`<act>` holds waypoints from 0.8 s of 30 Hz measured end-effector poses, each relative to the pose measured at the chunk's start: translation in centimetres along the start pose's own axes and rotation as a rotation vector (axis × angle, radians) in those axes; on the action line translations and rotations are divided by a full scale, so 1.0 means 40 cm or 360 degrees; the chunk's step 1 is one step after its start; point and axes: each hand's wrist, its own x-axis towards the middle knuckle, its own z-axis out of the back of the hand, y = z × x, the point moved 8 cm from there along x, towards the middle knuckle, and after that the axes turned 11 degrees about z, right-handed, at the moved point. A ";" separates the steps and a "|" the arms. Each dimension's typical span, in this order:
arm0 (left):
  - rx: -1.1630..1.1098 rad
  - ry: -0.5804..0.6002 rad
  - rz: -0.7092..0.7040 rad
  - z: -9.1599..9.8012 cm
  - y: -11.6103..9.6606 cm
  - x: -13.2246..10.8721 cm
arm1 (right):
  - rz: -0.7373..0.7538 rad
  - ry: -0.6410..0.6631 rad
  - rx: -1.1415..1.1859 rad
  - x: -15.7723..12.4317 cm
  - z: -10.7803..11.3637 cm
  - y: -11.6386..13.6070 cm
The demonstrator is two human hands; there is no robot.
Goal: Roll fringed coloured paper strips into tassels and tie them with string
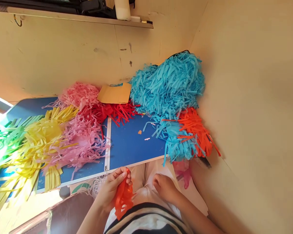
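My left hand (117,182) pinches the top of an orange fringed paper piece (124,198), which hangs down over my lap just below the table edge. My right hand (164,185) rests over my thigh with its fingers curled in; whether anything is inside it is hidden. On the blue table (134,143), a large heap of light blue fringe (171,84) lies at the back right, with orange-red fringe (196,133) beside it. Pink fringe (80,143), yellow fringe (44,130) and green fringe (5,143) spread over the left side, and red fringe (119,112) lies behind.
An orange-yellow envelope-like sheet (114,93) lies on the fringe near the wall. A shelf (75,18) holding dark items and a white cylinder (122,9) juts out above. Walls close in behind and at right. A brown box (70,211) stands at lower left.
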 end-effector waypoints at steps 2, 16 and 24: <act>-0.0009 0.0025 0.0052 -0.018 0.017 0.007 | -0.0018 -0.0050 0.0306 0.001 0.005 0.016; 0.0439 -0.0185 -0.0112 -0.075 0.075 0.025 | 0.0065 -0.0687 0.1406 0.057 0.070 0.158; 0.0789 -0.0262 -0.0260 -0.049 0.015 0.005 | 0.0263 -0.0536 0.1114 0.024 0.097 0.166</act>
